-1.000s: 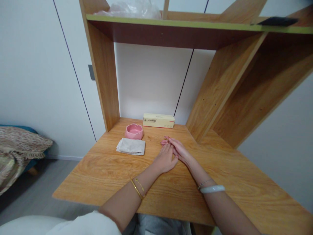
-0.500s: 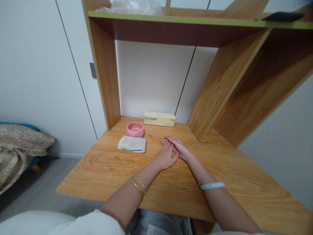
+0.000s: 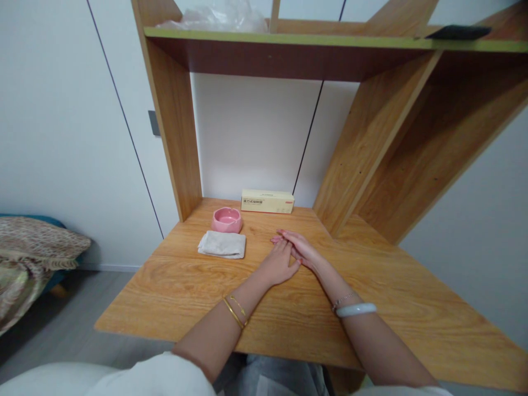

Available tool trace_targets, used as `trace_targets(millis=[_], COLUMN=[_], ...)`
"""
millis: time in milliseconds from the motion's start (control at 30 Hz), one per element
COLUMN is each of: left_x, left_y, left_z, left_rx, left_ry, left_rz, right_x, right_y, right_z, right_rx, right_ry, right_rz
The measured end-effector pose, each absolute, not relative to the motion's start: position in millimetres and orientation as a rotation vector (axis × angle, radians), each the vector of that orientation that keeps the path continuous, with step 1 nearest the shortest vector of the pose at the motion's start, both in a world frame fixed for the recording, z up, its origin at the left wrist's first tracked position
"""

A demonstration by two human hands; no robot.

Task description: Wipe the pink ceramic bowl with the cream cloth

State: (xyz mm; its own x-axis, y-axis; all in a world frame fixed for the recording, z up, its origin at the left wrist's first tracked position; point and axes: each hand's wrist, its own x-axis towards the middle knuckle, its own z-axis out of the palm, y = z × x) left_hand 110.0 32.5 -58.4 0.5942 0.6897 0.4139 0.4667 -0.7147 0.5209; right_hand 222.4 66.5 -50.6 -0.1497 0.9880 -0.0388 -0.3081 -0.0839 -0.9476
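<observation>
My left hand (image 3: 280, 265) and my right hand (image 3: 303, 247) rest together on the wooden desk, fingers overlapping and stretched out. Neither holds an object. Some fingertips are hidden where the hands cross. Left of them lies a folded light grey cloth (image 3: 221, 245). Just behind the cloth stands a pink bowl (image 3: 226, 221) with a faceted rim, its inside bare as far as I can see. A long cream-coloured box (image 3: 267, 202) with dark printing and a small red label stands against the back, beyond my hands.
The wooden desk (image 3: 165, 302) has side panels and a shelf (image 3: 289, 41) above, which carries a clear plastic bag (image 3: 226, 16) and a flat dark object (image 3: 460, 33). A slanted wooden panel (image 3: 371, 143) rises at right. A patterned blanket (image 3: 37, 247) is off to the left.
The camera view has shifted slightly. Both hands stay together in the same place, and the bowl, cloth and box have not moved on the desk.
</observation>
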Motion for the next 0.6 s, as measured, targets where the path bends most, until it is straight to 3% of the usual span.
trace_targets(millis=[600], left_x=[109.8], left_y=[32.8], left_z=[-56.7], left_rx=[2.433], left_ry=[0.858], left_rz=[0.941], right_x=[223.1], right_y=[66.2], right_z=[-53.7], right_rx=[-0.914], right_ry=[-1.047], right_rz=[1.475])
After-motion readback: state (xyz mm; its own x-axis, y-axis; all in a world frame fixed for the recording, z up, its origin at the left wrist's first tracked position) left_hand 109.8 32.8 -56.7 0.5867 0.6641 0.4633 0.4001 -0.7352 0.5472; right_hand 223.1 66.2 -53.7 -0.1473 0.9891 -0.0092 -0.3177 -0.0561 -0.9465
